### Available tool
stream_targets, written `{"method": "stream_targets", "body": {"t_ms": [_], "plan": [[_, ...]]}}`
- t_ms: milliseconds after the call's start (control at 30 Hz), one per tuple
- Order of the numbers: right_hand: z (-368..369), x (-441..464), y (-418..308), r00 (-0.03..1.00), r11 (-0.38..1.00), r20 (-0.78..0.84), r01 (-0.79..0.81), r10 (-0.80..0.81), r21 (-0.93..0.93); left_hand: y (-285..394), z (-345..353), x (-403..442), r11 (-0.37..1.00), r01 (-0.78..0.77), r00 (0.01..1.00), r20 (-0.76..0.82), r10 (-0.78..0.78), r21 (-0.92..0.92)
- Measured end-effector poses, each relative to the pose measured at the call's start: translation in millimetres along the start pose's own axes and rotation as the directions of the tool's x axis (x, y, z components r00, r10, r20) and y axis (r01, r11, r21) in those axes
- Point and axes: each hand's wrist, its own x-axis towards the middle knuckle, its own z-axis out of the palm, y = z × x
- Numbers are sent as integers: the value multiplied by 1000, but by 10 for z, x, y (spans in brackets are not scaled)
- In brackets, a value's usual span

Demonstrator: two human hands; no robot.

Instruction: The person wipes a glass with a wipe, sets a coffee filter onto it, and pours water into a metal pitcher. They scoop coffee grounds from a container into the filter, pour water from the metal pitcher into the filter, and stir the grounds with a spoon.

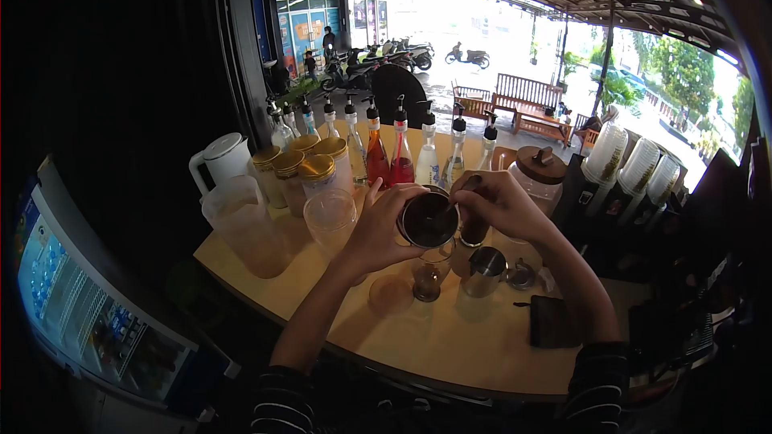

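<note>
My left hand [378,229] is wrapped round a cup [429,229] with a dark inside, tilted so its mouth faces me. My right hand [507,205] pinches a thin spoon-like utensil [452,206] whose lower end dips into the cup; its tip is hard to make out. Below the cup stands a small clear glass [429,280] on the table. A metal cup [486,272] sits to its right, and a dark-filled container [474,231] shows partly behind my right hand. Left of my left hand is a clear plastic cup [330,213].
Syrup bottles with pumps [402,153] line the table's [386,354] far side. Gold-lidded jars [318,167], a white jug [227,157] and a translucent pitcher [245,225] stand left. At right are a dark pouch [555,321], a brown-lidded jar [539,173] and stacked cups [605,153].
</note>
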Motion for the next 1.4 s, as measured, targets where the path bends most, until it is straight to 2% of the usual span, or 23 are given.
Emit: {"method": "stream_targets", "body": {"t_ms": [133, 233, 300, 367, 433, 467, 533, 600, 633, 667, 700, 767, 800, 900, 967, 1033, 1100, 1167, 1200, 1267, 1400], "plan": [[168, -65, -34, 999, 999, 15, 47, -47, -7, 0, 64, -28, 998, 31, 991, -125, -37, -52], [257, -80, -37, 976, 991, -194, 111, -94, 80, 18, 131, -49, 996, 66, 971, -226, -79, -65], [311, -95, 30, 978, 990, -158, 142, -137, 18, 25, 170, -51, 996, 63, 958, -277, -77, -57], [340, -103, 43, 976, 983, -120, 178, -182, -43, 27, 187, -43, 983, 107, 938, -313, -149, -147], [362, -122, 25, 960, 984, -237, 168, -150, 59, 30, 195, -43, 984, 100, 934, -329, -143, -145], [375, -131, 34, 960, 984, -238, 166, -148, 58, 31, 199, -43, 985, 93, 928, -346, -138, -143], [386, -150, 73, 969, 985, -183, 170, -164, 16, 38, 205, -71, 988, 86, 931, -342, -126, -131], [402, -164, 83, 954, 983, -238, 185, -181, -6, 51, 229, -38, 990, 72, 932, -345, -111, -124], [402, -186, 96, 941, 982, -281, 190, -186, -12, 78, 256, -49, 977, 106, 926, -340, -166, -187], [376, -177, 159, 952, 986, -275, 156, -134, 58, 104, 289, -79, 958, 148, 916, -331, -226, -246], [369, -194, 204, 956, 986, -261, 154, -133, 64, 107, 321, -100, 956, 160, 911, -336, -239, -245], [341, -190, 269, 974, 984, -178, 156, -139, 85, 85, 340, -82, 961, 175, 937, -262, -229, -213], [326, -189, 263, 966, 980, -187, 192, -180, 50, 97, 341, -81, 961, 188, 933, -267, -239, -204], [253, -180, 325, 963, 971, -199, 207, -181, 119, 155, 365, -70, 978, 175, 930, -307, -203, -115], [226, -210, 349, 967, 969, -137, 229, -216, 92, 202, 390, -90, 977, 204, 919, -333, -213, -63], [216, -249, 374, 938, 951, -158, 309, -310, -29, 218, 381, -106, 977, 213, 920, -332, -209, -26], [193, -269, 384, 944, 954, -160, 298, -289, 38, 246, 410, -126, 976, 217, 919, -338, -202, 6], [179, -273, 405, 937, 938, -57, 345, -344, 12, 245, 420, -135, 976, 219, 916, -347, -202, 11], [179, -268, 410, 934, 935, -54, 354, -352, 14, 251, 419, -139, 975, 220, 914, -352, -200, 18], [178, -256, 421, 932, 936, -143, 345, -333, 74, 261, 431, -146, 973, 231, 916, -342, -209, 24], [165, -263, 463, 962, 961, -83, 266, -260, 71, 259, 367, -104, 980, 194, 932, -317, -173, 35]]}}
